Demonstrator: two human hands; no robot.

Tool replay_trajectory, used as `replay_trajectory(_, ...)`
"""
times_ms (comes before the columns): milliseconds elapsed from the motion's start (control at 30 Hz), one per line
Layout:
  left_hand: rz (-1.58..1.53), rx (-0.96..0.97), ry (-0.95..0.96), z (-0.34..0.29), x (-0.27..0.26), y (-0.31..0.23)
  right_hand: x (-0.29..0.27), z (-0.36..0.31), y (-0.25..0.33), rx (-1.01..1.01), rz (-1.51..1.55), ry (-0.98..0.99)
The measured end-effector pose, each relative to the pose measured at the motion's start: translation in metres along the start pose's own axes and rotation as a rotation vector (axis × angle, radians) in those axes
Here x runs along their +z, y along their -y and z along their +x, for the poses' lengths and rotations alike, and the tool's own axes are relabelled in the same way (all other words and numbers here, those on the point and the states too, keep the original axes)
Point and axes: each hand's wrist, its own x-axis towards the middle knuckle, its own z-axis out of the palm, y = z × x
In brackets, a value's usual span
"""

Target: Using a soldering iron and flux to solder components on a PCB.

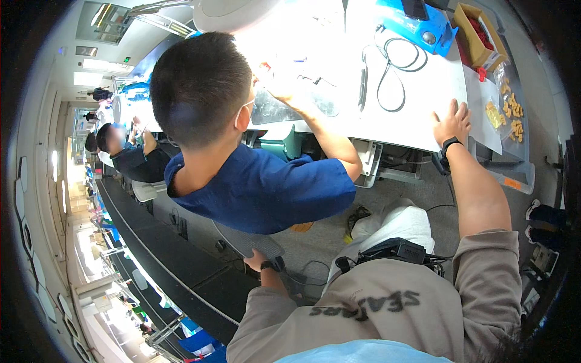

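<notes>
My right hand (452, 124) lies flat near the edge of the white worktable (423, 91), fingers spread, holding nothing. A dark band circles that wrist. Down on the left, my left hand (255, 260) grips the edge of a dark grey chair back (242, 239), its fingers partly hidden behind it. On that chair sits a co-worker (260, 187) in a blue top, bent over the bench. The co-worker's hand (275, 91) is over the brightly lit work area beside a dark mat (327, 106). Glare hides what it handles.
A black coiled cable (404, 72) and a blue device (417, 30) are on the table. At the right stand a cardboard box (481, 36) with red items and a clear bin (523, 154) holding tan pieces. Another person (142, 154) sits farther left. Cables trail across the floor.
</notes>
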Motion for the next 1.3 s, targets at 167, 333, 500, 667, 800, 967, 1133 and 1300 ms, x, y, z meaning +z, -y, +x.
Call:
replay_trajectory(167,-0.008,-0.011,0.024,0.004,-0.003,0.001,0.000,0.000,0.001,-0.007,-0.007,0.001)
replay_trajectory(333,-0.028,-0.010,-0.019,-0.001,0.001,0.000,-0.002,0.000,0.000,0.003,0.003,0.004)
replay_trajectory(500,-0.021,-0.029,-0.030,-0.001,0.000,-0.003,-0.003,-0.001,0.000,0.006,0.000,0.008)
replay_trajectory(667,-0.017,-0.016,-0.010,-0.001,0.000,-0.002,-0.001,0.000,0.000,0.001,-0.017,-0.005)
replay_trajectory(800,0.040,-0.003,-0.040,0.001,0.002,-0.001,-0.001,-0.001,-0.001,-0.002,-0.015,-0.008)
replay_trajectory(967,0.019,0.019,-0.046,0.005,0.005,0.005,-0.003,-0.001,0.000,-0.004,-0.017,-0.010)
replay_trajectory(1133,0.002,0.025,-0.042,0.007,0.007,0.007,-0.003,0.000,0.001,0.001,-0.036,-0.006)
replay_trajectory(1300,0.008,0.039,-0.069,0.004,0.007,0.006,-0.003,-0.001,0.001,0.005,-0.033,0.002)
